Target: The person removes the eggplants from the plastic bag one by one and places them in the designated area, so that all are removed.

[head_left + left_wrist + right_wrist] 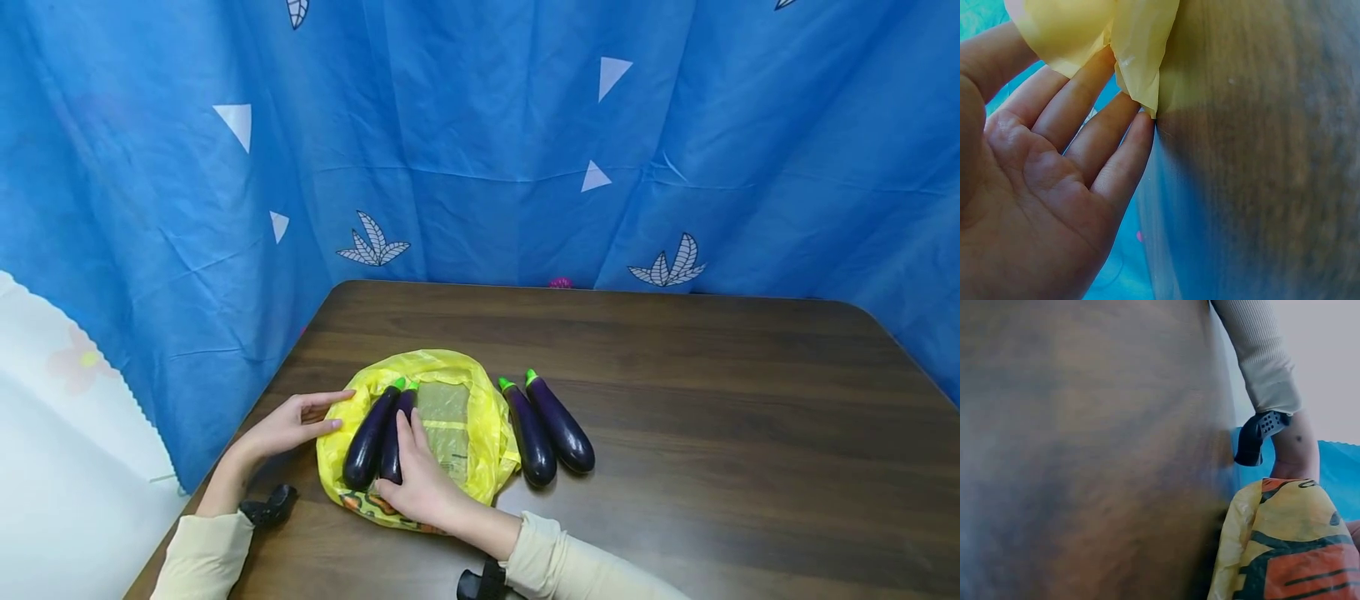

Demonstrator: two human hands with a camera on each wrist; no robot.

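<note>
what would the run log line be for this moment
left hand: touching yellow plastic bag | right hand: touching one of two eggplants inside bag | wood-grain table, right of bag: two more eggplants

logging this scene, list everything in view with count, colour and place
curtain: 1, blue with white shapes, across the background
patterned sheet: 1, white, far left
table: 1, brown, in front of the curtain
bag: 1, yellow with orange print, on the table's left part
eggplants: 4, dark purple with green tops, two in the bag, two right of it on the table
wrist devices: 2, black, one per arm
sleeves: 2, cream, on the forearms
left hand: 1, at the bag's left rim
right hand: 1, fingers inside the bag
</note>
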